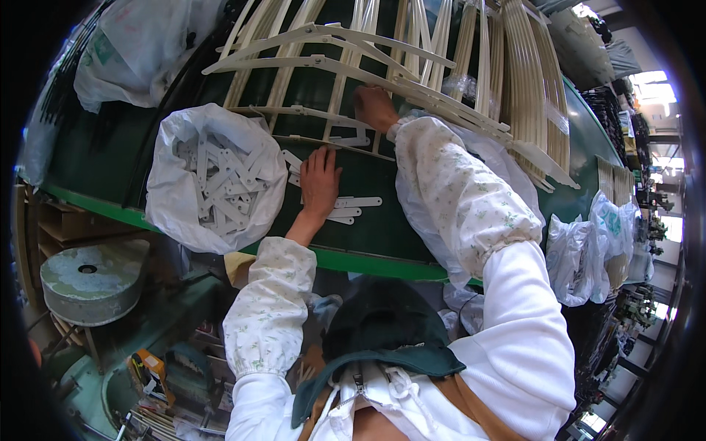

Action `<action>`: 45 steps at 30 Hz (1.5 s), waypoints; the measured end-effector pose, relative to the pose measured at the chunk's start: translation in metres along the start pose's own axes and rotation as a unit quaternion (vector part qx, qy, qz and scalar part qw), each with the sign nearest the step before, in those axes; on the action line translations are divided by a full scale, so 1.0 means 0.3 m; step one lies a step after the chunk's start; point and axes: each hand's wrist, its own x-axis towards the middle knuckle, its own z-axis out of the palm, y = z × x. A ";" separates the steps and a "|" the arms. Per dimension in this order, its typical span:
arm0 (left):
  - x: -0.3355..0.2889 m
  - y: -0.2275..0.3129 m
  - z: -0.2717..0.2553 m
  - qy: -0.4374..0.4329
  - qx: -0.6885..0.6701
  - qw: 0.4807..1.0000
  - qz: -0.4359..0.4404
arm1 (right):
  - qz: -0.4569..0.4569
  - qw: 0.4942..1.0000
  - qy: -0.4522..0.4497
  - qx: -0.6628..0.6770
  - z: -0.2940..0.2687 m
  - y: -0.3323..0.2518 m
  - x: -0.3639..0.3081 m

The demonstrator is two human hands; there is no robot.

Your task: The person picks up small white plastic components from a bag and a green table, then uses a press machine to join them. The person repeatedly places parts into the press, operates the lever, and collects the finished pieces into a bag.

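My left hand (pixel 320 185) lies on the green work table with its fingers stretched forward and a little apart. Its fingertips reach the near edge of a thin cream slatted strip (pixel 294 138). Beside that hand are several loose flat white pieces with holes (pixel 360 201). Farther off and to the right, my right hand (pixel 376 109) is curled closed next to long cream jointed bars (pixel 334 65); its fingers hide what they hold. A white plastic bag (pixel 163 180) full of short perforated flat pieces (pixel 226 180) stands left of my left hand.
Bundles of long cream slats (pixel 526 81) lie across the far side of the table (pixel 390 239). A crumpled clear bag (pixel 434 198) rests under my right forearm. Another plastic bag (pixel 136 51) sits at the far left, above a round-ended worn green machine cover (pixel 92 275).
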 end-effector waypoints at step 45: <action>-0.168 0.108 -0.078 -0.127 -0.085 0.987 0.060 | -0.055 0.951 -0.249 -0.174 -0.048 -0.057 0.077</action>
